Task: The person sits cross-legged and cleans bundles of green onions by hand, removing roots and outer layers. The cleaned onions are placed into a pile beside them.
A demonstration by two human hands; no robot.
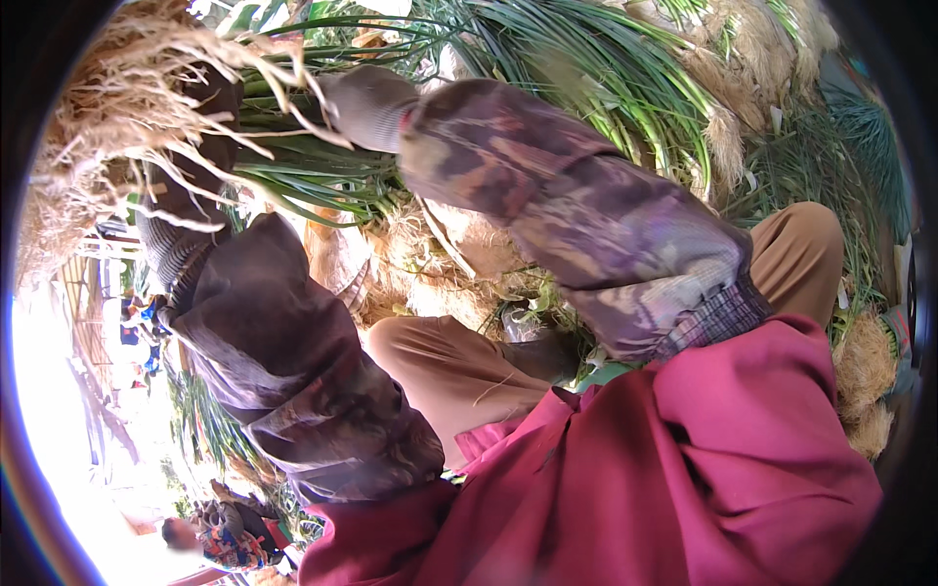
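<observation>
A thick bunch of spring onions with long pale roots is held up close to the camera at the upper left. My left hand, in a dark ribbed-cuff glove, is wrapped around this bunch; loose root strands partly cover the fingers. My gloved right hand is against the green leaves beside the bunch. Its fingertips are hidden, so its grip is unclear. Below the hands, more spring onions lie with their roots towards my knees.
A large heap of spring onions stretches across the far side, with root ends at the upper right. More root bundles lie beyond my right knee. Another person is at the lower left, near other onions.
</observation>
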